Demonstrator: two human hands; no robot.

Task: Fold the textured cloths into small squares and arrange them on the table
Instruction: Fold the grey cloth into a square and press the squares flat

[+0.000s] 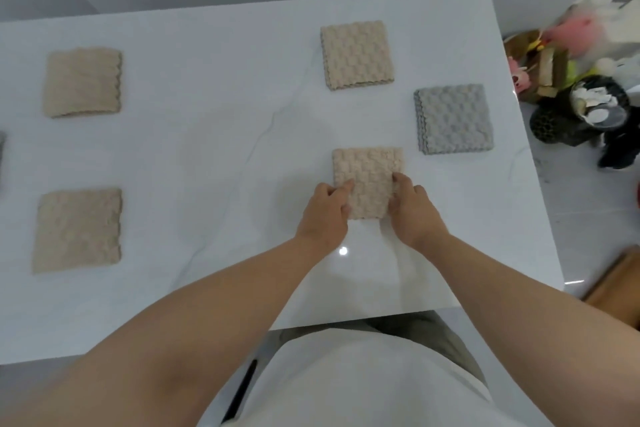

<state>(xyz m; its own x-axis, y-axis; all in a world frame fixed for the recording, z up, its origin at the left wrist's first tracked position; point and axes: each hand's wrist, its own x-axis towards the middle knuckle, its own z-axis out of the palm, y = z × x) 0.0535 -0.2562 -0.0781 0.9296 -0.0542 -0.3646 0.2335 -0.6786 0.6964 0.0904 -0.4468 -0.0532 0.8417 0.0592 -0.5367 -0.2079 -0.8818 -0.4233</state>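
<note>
On the white table (207, 149), four folded cloths already lie apart. The beige cloth (369, 177) sits near the front edge (nearly square now), left hand (325, 208) and right hand (414, 210) pinching its sides; I'd square the edges, then press flat.

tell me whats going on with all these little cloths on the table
A person is folding textured cloths into squares on a white table. Both hands, left hand and right hand, grip the sides of a folded beige cloth. Another beige square and a grey square lie beyond it, and two beige squares lie at left.
</note>
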